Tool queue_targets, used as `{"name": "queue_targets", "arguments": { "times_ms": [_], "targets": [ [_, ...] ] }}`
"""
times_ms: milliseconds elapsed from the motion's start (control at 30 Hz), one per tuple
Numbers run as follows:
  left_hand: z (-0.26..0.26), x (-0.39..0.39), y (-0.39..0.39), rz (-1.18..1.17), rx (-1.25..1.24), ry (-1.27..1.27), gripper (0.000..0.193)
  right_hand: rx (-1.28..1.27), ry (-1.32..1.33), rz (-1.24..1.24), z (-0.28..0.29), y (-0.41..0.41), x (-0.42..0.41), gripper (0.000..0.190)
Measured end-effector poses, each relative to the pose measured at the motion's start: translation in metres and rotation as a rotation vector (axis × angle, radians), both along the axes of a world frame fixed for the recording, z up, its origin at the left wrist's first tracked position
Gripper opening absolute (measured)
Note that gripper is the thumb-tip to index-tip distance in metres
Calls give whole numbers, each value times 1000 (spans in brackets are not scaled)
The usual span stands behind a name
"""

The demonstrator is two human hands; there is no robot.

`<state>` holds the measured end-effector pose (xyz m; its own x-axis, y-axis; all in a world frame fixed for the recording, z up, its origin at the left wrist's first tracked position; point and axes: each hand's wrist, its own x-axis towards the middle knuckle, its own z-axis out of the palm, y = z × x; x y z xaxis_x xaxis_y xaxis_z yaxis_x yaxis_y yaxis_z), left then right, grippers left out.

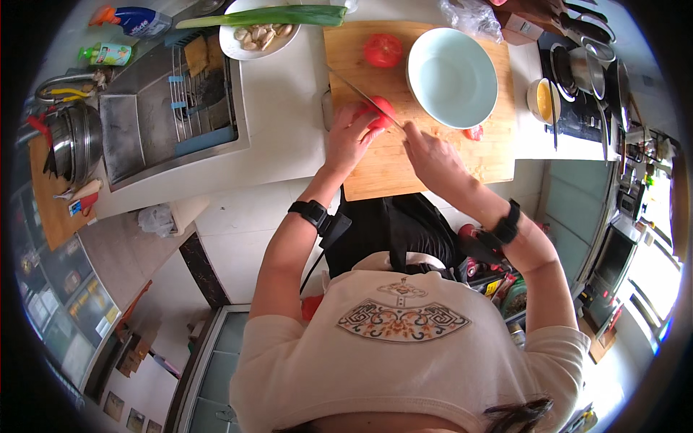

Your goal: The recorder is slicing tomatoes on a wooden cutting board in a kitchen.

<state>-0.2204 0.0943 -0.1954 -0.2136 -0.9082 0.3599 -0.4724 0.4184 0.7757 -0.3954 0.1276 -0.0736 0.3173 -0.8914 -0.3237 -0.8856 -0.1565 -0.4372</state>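
My left hand point(347, 138) grips a red tomato point(383, 110) on the wooden cutting board point(433, 157). In my right hand point(436, 157) is a kitchen knife point(357, 91); its blade slants up and left across the top of that tomato. Whether the edge has entered the flesh cannot be told. Behind, on the board, rests another tomato point(383, 50), its cut face upward. A pale blue bowl point(452, 78) stands on the board's right part and looks empty. Just below its rim lies a small tomato piece point(474, 132).
Upper left, a leek point(260, 17) lies across a white plate point(231, 48) of garlic cloves point(262, 37). The sink point(151, 127) is at left. Right of the board, a small bowl of yellow liquid point(543, 101) stands beside the stove point(576, 116), with chopsticks across it. A plastic bag point(474, 19) lies behind.
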Motion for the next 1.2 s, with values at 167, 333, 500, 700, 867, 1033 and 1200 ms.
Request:
{"name": "queue_targets", "arguments": {
  "times_ms": [167,333,500,700,867,1033,1200],
  "targets": [
    [2,2,5,21,-40,-22,36,75,16,-9,17,10,-9,19],
    [3,0,0,20,-40,-18,36,48,8,-2,3,-17,7,16],
    [5,-1,5,51,11,-16,35,156,40,-45,13,8,-9,14],
    [3,-2,-1,-9,-12,-20,32,30,29,7,-5,-17,10,15],
    [8,-2,4,35,-24,0,32,73,28,10,11,4,-5,16],
    [3,-4,-1,29,-73,-41,31,12,60,69,1,-29,15,16],
    [1,-3,3,74,-77,-85,33,149,55,17,20,-9,0,17]
  ]
}}
